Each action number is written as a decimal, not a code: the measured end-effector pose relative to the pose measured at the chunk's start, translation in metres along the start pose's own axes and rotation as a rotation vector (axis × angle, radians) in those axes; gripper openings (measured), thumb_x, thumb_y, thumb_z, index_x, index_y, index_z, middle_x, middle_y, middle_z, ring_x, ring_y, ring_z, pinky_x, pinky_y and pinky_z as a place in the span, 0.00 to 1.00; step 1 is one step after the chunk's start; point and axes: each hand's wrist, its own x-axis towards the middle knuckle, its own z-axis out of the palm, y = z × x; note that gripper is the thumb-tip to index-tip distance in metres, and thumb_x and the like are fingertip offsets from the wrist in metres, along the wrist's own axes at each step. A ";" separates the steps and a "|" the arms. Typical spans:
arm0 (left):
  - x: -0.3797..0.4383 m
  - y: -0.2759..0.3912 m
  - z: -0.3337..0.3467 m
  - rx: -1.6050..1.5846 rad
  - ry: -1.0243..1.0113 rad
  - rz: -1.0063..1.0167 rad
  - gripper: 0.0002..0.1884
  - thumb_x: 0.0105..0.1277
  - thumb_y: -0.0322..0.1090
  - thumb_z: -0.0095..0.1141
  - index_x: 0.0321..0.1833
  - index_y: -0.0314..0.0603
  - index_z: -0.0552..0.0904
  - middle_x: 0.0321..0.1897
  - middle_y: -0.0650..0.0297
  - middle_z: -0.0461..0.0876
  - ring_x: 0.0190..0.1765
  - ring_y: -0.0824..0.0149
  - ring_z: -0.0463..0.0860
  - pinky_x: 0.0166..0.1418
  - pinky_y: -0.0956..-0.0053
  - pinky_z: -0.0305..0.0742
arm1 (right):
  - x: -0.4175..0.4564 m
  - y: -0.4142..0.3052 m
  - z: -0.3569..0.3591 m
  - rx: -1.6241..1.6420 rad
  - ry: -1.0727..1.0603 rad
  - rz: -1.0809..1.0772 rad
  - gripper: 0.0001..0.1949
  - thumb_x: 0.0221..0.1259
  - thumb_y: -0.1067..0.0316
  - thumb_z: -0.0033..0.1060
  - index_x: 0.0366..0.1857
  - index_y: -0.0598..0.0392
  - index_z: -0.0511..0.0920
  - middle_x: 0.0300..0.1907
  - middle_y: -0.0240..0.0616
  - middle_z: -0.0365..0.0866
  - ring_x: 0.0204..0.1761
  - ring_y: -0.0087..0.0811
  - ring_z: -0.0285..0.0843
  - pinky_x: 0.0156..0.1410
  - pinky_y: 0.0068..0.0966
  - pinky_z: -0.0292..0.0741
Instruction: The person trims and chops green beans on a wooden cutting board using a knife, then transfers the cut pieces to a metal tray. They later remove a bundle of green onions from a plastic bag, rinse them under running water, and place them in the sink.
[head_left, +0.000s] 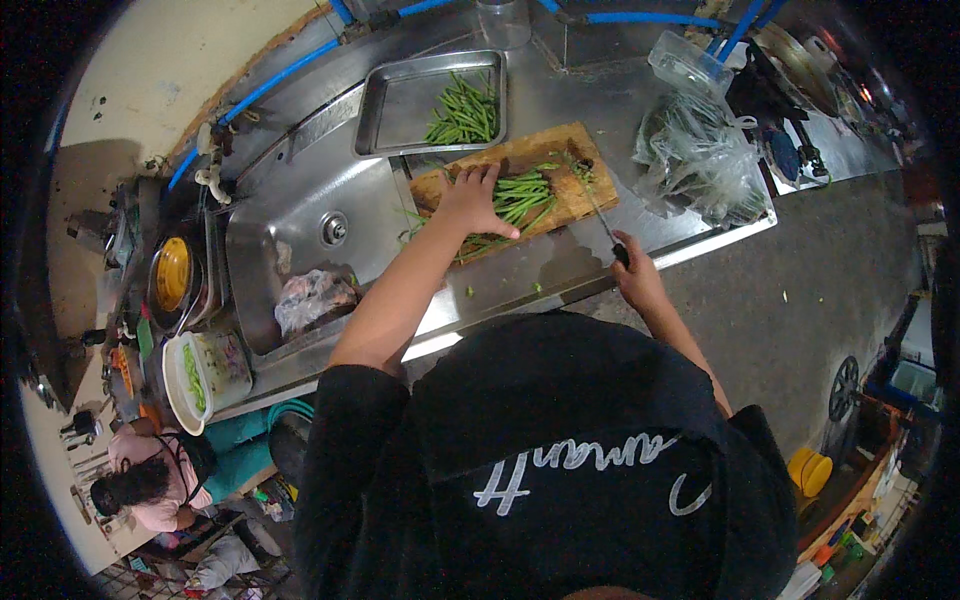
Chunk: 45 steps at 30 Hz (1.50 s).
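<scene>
A wooden cutting board (600, 187) lies at a slant on the steel counter, bearing a bunch of long green beans (525, 193). My left hand (471, 202) spans this bunch from above, fingers spread on the far side and thumb on the near side, hiding part of it. In my right hand (637, 274) is the black handle of a knife (606, 225). Its blade points away from me towards the board's right end, where small trimmed bits (581, 169) lie. Behind the board, a steel tray (397, 105) holds more green beans (465, 112) in its right half.
Left of the board is a steel sink (292, 202) with a filled plastic bag (311, 300). A plastic tub (225, 367) stands by its near left corner. Clear plastic bags (697, 165) lie on the counter's right end. Another person (165, 465) is at lower left.
</scene>
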 end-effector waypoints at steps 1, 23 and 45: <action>-0.003 0.000 0.001 0.019 0.014 0.017 0.66 0.31 0.70 0.66 0.73 0.48 0.47 0.68 0.50 0.58 0.70 0.49 0.57 0.70 0.37 0.42 | -0.001 -0.004 0.003 0.021 -0.038 -0.002 0.24 0.54 0.71 0.50 0.58 0.51 0.66 0.44 0.56 0.77 0.49 0.53 0.76 0.54 0.40 0.71; -0.018 -0.005 0.054 -0.048 0.376 -0.016 0.41 0.52 0.49 0.61 0.67 0.40 0.61 0.53 0.56 0.73 0.56 0.57 0.73 0.65 0.49 0.56 | 0.000 -0.014 0.041 -0.067 -0.053 -0.007 0.20 0.58 0.65 0.50 0.56 0.51 0.68 0.40 0.57 0.78 0.46 0.56 0.75 0.51 0.43 0.71; -0.018 -0.004 0.070 0.024 0.397 0.004 0.26 0.53 0.47 0.60 0.50 0.36 0.73 0.44 0.56 0.73 0.49 0.57 0.72 0.52 0.59 0.64 | 0.000 -0.048 0.052 -0.134 0.023 -0.048 0.17 0.64 0.63 0.46 0.55 0.54 0.66 0.35 0.55 0.78 0.39 0.55 0.77 0.43 0.43 0.71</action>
